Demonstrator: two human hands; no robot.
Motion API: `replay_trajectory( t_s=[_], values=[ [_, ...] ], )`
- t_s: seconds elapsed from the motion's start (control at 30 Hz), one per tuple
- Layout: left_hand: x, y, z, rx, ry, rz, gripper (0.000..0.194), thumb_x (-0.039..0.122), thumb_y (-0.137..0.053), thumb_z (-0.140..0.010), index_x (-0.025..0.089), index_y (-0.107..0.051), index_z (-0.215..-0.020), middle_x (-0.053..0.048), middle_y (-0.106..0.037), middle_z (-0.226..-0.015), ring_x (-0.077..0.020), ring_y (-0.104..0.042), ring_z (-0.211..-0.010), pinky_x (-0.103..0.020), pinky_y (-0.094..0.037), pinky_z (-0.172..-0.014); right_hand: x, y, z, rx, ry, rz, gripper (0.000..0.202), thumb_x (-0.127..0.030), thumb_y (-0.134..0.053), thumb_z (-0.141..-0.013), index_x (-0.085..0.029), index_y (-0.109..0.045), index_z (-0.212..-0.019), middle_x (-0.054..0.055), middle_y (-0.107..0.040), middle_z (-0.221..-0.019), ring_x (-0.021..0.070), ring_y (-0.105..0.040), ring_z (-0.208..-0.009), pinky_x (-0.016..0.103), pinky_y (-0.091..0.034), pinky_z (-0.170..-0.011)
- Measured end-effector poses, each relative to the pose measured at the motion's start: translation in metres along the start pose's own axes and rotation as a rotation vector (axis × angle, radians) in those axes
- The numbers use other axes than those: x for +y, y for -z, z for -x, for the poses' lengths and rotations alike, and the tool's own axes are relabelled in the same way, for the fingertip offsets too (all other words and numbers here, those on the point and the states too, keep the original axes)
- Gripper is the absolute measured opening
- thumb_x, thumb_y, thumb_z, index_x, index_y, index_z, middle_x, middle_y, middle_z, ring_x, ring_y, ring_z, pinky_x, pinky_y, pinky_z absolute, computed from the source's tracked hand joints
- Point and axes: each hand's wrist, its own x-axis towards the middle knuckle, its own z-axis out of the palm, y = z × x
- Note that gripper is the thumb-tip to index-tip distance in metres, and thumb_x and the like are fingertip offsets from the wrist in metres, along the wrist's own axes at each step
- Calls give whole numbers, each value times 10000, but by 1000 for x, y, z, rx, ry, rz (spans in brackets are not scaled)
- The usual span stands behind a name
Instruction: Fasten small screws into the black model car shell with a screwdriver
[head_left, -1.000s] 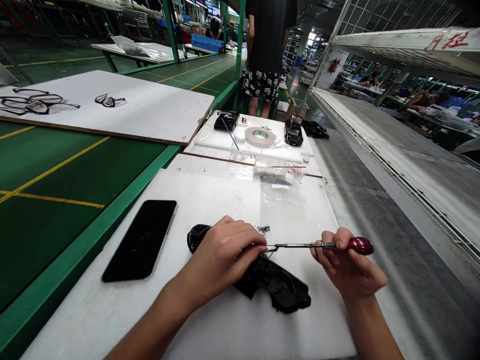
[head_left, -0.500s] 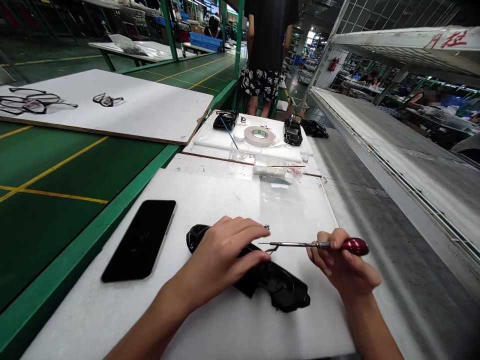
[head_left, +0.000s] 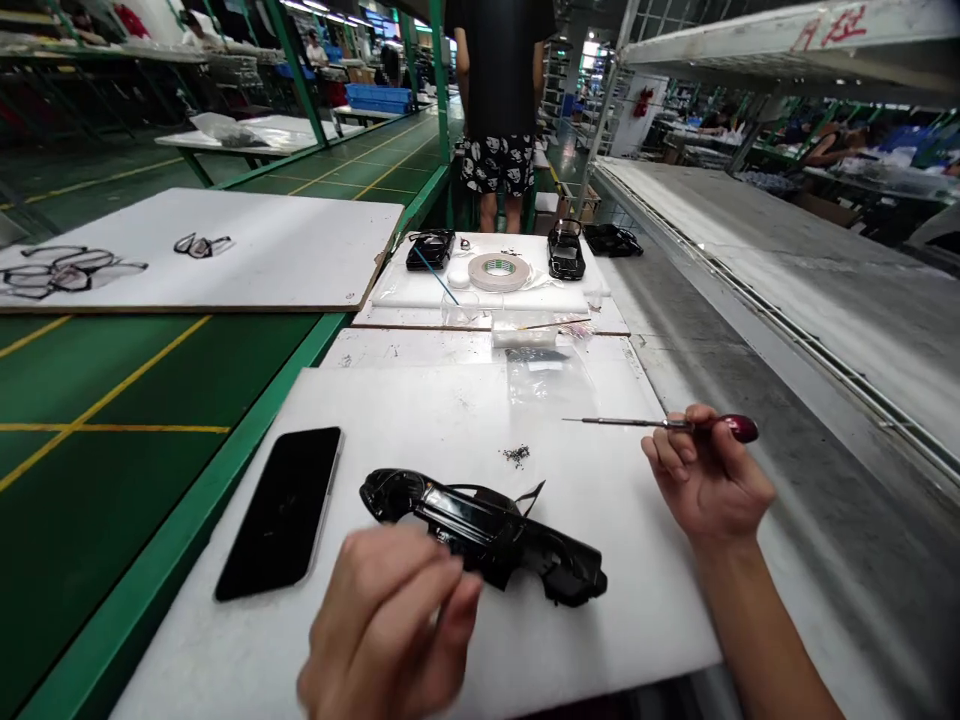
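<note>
A glossy black model car body (head_left: pixel 480 530) lies on its side on the white foam sheet (head_left: pixel 600 640), with a thin black strip standing up from its upper edge. My left hand (head_left: pixel 390 620) is in front of the car body, close to the camera and slightly blurred. Its fingers are curled together; whatever they may hold is hidden. In my right hand (head_left: pixel 709 480), at the right edge of the sheet, is a small screwdriver (head_left: pixel 630 423) with a dark red handle. Its thin shaft points left, apart from the car body. Behind the car lies a little pile of tiny dark screws (head_left: pixel 516 456).
A black phone (head_left: pixel 281 515) lies on the left. Farther back are a clear plastic bag (head_left: pixel 547 378), a tape roll (head_left: pixel 499 271) and black model cars (head_left: pixel 565 252). Dark frames (head_left: pixel 201 245) lie on the left board. A metal shelf (head_left: pixel 750 240) runs along the right; a person (head_left: pixel 499 90) stands ahead.
My left hand has let go of the car body and come back toward me, fingers curling. My right hand has moved the screwdriver up and away to the right. The screw pile now shows fully.
</note>
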Motion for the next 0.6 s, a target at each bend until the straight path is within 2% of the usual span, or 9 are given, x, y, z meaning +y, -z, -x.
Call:
replay_trajectory(
  t_s=[0.03, 0.1, 0.17, 0.23, 0.3, 0.47, 0.53, 0.6],
  values=[
    [11, 0, 12, 56, 72, 39, 143, 80, -720, -875, 174, -660, -963, -28, -632, -894, -176, -629, -802, -316, -518, -705, -1, 1, -2, 25, 19, -18, 194, -434, -726, -886, -253, -708, -952, -44, -459, -614, 98, -389, -490, 282, -350, -558],
    [27, -5, 34, -155, 259, -20, 147, 153, -709, -917, 167, -668, -1058, -79, -670, -989, -241, -644, -923, -378, -532, -786, -3, 2, -6, 52, 73, -20, 180, -416, -727, -909, -253, -719, -987, -32, -504, -640, 106, -441, -532, 274, -382, -574],
    [33, -15, 49, -358, 401, -123, 329, 352, -743, -940, 156, -632, -1179, -123, -677, -1069, -304, -641, -999, -440, -536, -829, -5, 0, -6, 62, 166, 29, 154, -374, -731, -924, -246, -729, -1010, -12, -557, -685, 126, -512, -611, 272, -414, -590],
    [32, -27, 57, -460, 435, -208, 522, 558, -771, -885, 165, -617, -1191, -141, -681, -1092, -362, -638, -1036, -503, -535, -848, -4, -6, 2, 58, 258, 101, 131, -321, -733, -929, -236, -733, -1028, 10, -607, -740, 150, -571, -698, 278, -444, -607],
    [26, -36, 60, -504, 441, -244, 607, 647, -770, -844, 170, -616, -1188, -150, -684, -1108, -397, -639, -1054, -549, -533, -858, 2, -16, 23, 68, 304, 183, 130, -287, -709, -952, -239, -724, -1071, 27, -655, -808, 166, -609, -746, 302, -482, -644],
    [12, -39, 58, -607, 414, -233, 615, 648, -845, -757, 190, -660, -1123, -140, -700, -1074, -414, -649, -1011, -599, -530, -853, 44, -39, 104, 267, 276, 421, 180, -303, -649, -992, -267, -691, -1163, 56, -723, -944, 226, -683, -834, 394, -549, -767],
    [12, -36, 53, -650, 433, -187, 518, 572, -854, -782, 213, -664, -1104, -125, -690, -1092, -402, -651, -1027, -604, -538, -869, 64, -48, 129, 345, 263, 420, 201, -339, -648, -987, -290, -679, -1180, 63, -736, -982, 261, -696, -894, 425, -561, -794],
    [13, -32, 47, -678, 528, -80, 349, 435, -785, -871, 225, -634, -1106, -108, -667, -1113, -359, -665, -1030, -569, -568, -865, 77, -56, 145, 391, 241, 358, 213, -354, -638, -993, -330, -666, -1203, 60, -738, -1012, 276, -692, -933, 449, -562, -818]
  ],
)
